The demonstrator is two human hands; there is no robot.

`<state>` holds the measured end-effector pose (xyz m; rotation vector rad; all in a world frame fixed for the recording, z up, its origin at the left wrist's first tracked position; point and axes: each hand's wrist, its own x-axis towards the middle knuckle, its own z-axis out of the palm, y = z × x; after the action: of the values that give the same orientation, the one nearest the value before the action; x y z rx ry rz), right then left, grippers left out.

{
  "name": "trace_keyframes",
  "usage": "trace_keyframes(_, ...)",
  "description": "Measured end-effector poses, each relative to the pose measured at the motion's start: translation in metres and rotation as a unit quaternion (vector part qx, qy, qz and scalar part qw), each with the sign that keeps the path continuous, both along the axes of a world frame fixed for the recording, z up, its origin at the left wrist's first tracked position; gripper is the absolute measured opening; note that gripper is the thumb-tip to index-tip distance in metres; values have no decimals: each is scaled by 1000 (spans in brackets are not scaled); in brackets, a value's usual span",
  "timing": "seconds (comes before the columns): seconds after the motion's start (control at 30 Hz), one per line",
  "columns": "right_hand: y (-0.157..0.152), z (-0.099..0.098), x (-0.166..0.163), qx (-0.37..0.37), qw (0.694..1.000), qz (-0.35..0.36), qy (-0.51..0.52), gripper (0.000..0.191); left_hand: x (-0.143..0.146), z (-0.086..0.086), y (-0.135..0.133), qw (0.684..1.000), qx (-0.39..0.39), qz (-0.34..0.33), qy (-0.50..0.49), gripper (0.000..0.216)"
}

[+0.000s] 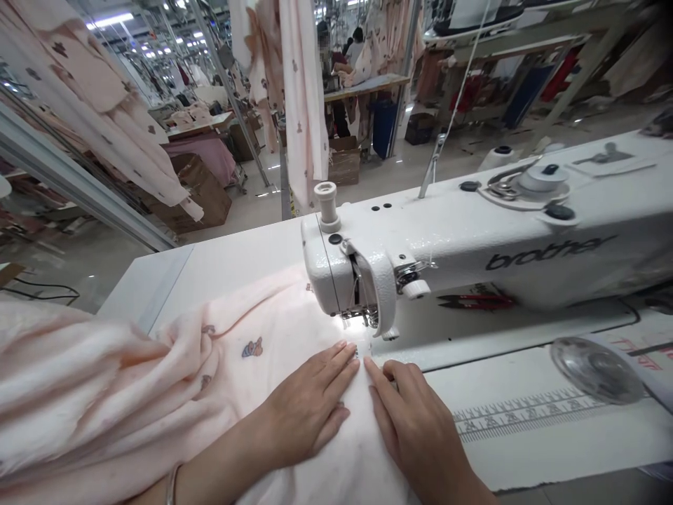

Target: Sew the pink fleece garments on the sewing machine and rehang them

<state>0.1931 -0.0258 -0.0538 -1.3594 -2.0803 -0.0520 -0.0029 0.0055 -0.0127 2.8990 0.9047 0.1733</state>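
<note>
A pale pink fabric point(131, 379) with small printed figures lies over the white table and bunches up at my left. My left hand point(308, 407) rests flat on it, fingers stretched toward the needle area point(360, 322) of the white sewing machine point(473, 231). My right hand point(415, 421) lies beside it on the cloth's right edge, index finger pointing at the presser foot, other fingers partly curled. Both fingertips sit just in front of the lit needle.
Red-handled snips point(473, 301) lie under the machine arm. A printed ruler strip point(526, 410) runs along the table at right, near a clear round dish point(596, 368). Pink garments point(302, 98) hang behind; people work at a far table point(362, 88).
</note>
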Motion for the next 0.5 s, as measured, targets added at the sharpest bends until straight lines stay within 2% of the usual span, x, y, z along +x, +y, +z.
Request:
trace_keyframes(0.23,-2,-1,-1,8,1000,1,8,33,-2,-2,-1,1000,-6,1,-1,58)
trace_keyframes(0.3,1,3,5,-13,999,21,34,32,-1,-2,0,1000,0,0,2,57)
trace_keyframes(0.4,23,11,21,-69,994,40,73,28,1,-2,0,1000,9,-2,2,54)
trace_keyframes(0.5,63,16,33,-28,999,42,1,31,-1,-2,0,1000,9,0,2,53)
